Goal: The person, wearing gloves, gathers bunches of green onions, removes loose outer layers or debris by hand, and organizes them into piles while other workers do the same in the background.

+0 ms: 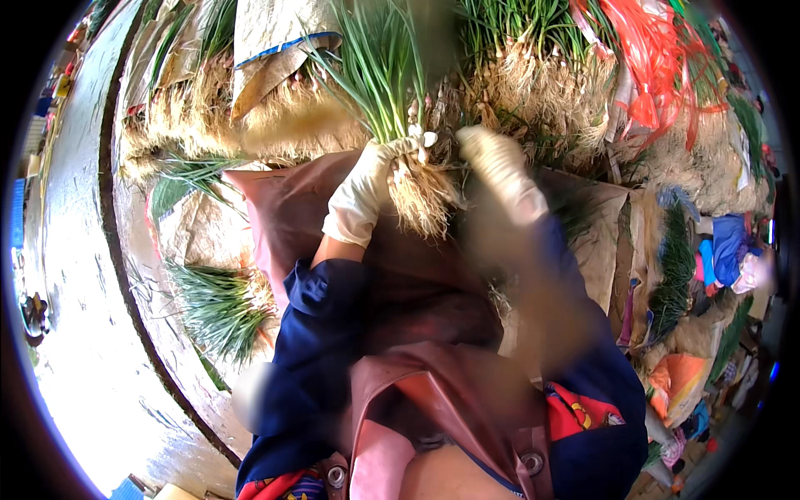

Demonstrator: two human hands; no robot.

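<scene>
My left hand (360, 193), in a pale glove, is closed around a bunch of spring onions (379, 79) just above the roots. The green leaves point away from me, the small white bulbs show beside my fingers, and the tangled tan roots (419, 200) hang toward me over my lap. To the right of the bunch, my gloved right hand (502, 171) is raised, apart from the roots. Motion smears its fingers, so whether it holds anything cannot be made out. A maroon apron (312, 179) covers my lap.
More rooted spring onions (533, 96) lie heaped along the far side, some under pale sacking (275, 29). A smaller green bunch (221, 308) lies at my left. Red plastic strips (646, 58) sit at the far right. A dark groove (137, 312) crosses the floor on the left.
</scene>
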